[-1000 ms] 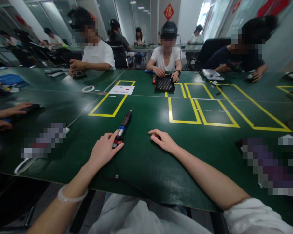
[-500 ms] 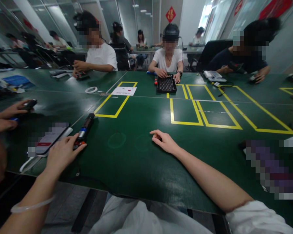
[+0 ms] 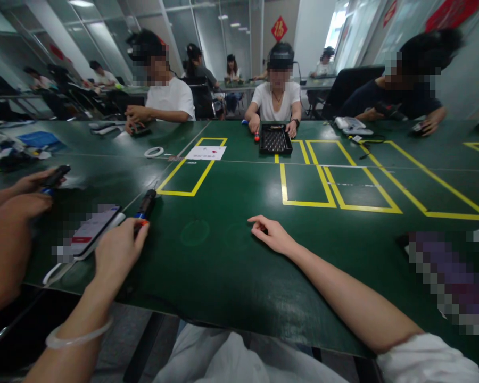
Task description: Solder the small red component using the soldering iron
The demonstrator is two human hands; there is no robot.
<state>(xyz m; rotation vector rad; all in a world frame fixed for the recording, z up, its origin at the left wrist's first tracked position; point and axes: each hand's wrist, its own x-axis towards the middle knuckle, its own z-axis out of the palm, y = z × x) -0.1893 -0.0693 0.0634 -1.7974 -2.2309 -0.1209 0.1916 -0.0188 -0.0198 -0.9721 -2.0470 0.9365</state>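
Counter (image 3: 223,282) is the big one, dark green and shiny, running across pretty much the whole view. Person across (image 3: 277,101) in a white tee sits at the far edge with a hand either side of a black tray (image 3: 275,151). Yellow tape boxes (image 3: 308,203) are marked out on the green, a few on the right and one left of middle. Dark thing (image 3: 451,282) over on the near right is pixelated, so no clue what it is.

Paper (image 3: 206,153) lies on the far part of the left box. Left hand (image 3: 122,244) is wrapped around the back end of the driver, knuckles up, thumb along its right side; most of the fingers are hidden. Right hand (image 3: 273,236) is on the counter holding nothing, loosely curled, thumb and index a bit apart. Phone (image 3: 96,226) sits just left of the left hand.

Driver (image 3: 147,203) itself is black with some blue, nose pointing away, tip right by the near left corner of that left box. Can't tell if it's resting on the counter or just above. Two faint circles (image 3: 195,233) show between the hands, and a white ring (image 3: 154,156) lies left of the paper.
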